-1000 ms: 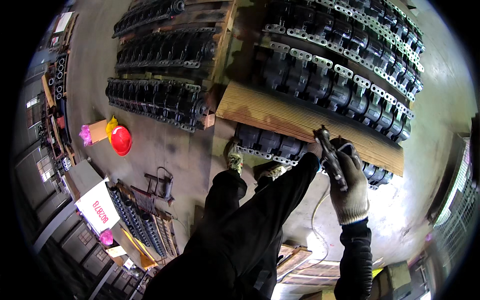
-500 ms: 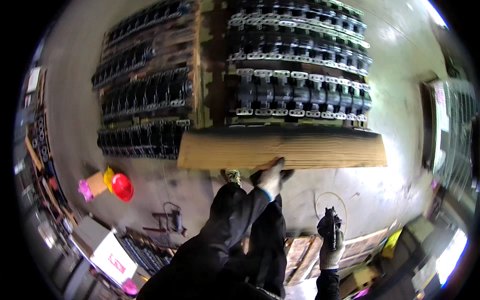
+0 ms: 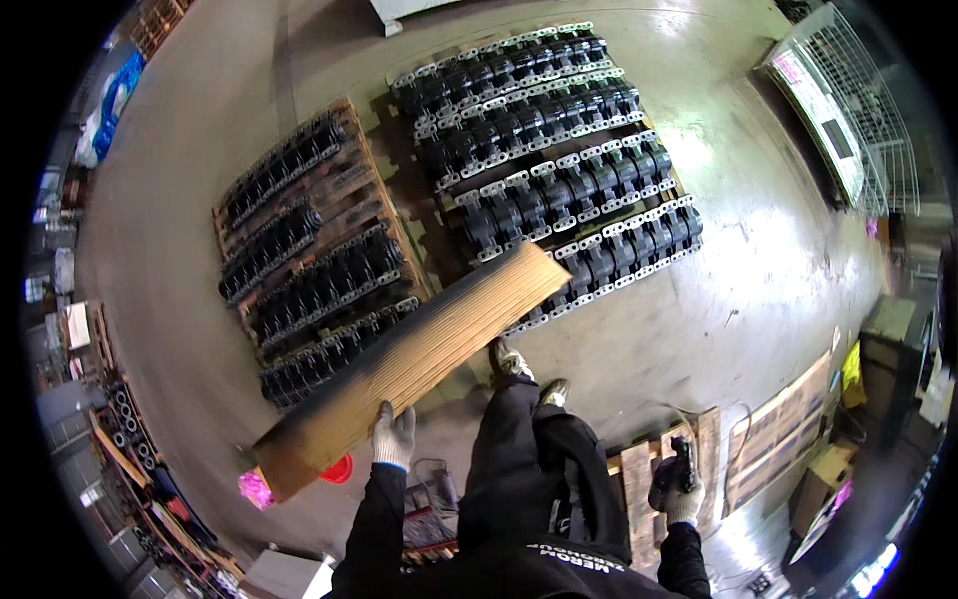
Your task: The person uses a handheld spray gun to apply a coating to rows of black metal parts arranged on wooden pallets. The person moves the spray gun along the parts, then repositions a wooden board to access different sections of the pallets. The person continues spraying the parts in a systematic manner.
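Observation:
A long corrugated cardboard sheet (image 3: 424, 354), blackened along its far edge, slants from lower left to upper right in front of me. My left hand (image 3: 394, 435), in a pale knit glove, grips its near edge, with fingers on the face that shows. Beyond the sheet, rows of black metal parts (image 3: 569, 192) with pale, holed end plates lie on a pallet; the sheet hides part of the nearest row. Low at the right, my gloved right hand (image 3: 685, 502) is closed around a black hand-held tool (image 3: 681, 463) whose exact kind I cannot make out.
To the left, a wooden pallet (image 3: 364, 160) carries more black parts. A red round object (image 3: 337, 469) and a pink bundle (image 3: 255, 488) sit partly behind the sheet's left end. Bare wooden pallets (image 3: 783, 444) lie at lower right. A wire cage (image 3: 863, 120) stands far right.
The cardboard has swung from nearly level to a steep slant and shifted left, with my left hand moving left along with it. My right hand still holds the black tool, slightly lower.

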Action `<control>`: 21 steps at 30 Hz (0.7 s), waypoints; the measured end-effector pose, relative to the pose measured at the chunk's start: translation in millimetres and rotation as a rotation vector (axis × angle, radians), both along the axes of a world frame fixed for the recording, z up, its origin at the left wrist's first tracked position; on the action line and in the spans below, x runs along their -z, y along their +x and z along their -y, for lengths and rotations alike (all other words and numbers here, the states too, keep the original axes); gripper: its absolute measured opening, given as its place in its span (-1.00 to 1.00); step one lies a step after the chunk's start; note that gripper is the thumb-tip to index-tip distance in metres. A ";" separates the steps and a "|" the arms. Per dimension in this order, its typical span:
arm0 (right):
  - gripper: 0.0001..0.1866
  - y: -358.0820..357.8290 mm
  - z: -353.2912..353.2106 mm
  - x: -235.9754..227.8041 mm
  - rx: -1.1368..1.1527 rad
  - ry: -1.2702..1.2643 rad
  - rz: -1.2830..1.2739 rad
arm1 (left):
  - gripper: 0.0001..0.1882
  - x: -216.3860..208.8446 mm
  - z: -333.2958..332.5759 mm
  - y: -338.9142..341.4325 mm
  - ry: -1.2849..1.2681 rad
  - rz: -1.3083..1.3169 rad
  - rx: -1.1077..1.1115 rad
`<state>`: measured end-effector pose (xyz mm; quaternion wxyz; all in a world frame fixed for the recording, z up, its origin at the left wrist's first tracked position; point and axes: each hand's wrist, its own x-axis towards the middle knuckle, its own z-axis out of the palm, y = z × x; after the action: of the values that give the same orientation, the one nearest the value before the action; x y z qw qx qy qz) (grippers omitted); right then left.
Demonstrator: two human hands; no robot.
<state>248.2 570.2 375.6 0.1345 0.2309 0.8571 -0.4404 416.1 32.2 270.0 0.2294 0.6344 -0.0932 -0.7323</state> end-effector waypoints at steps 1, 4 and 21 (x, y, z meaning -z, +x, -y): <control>-0.81 8.2 -2.5 -4.8 -0.073 0.118 0.004 | -0.62 -3.0 2.2 19.1 -0.019 -0.001 0.007; -0.81 31.8 -12.4 -5.3 -0.050 0.123 -0.011 | -0.69 -24.1 -0.8 53.1 -0.064 -0.002 0.007; -0.64 133.2 -68.1 56.8 -0.125 -0.067 -0.086 | -0.62 -124.0 11.3 148.6 -0.395 -0.033 -0.098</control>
<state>381.4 638.3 318.8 0.1326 0.1532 0.8596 -0.4691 564.7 20.9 394.0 0.3861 0.5687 -0.2000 -0.6982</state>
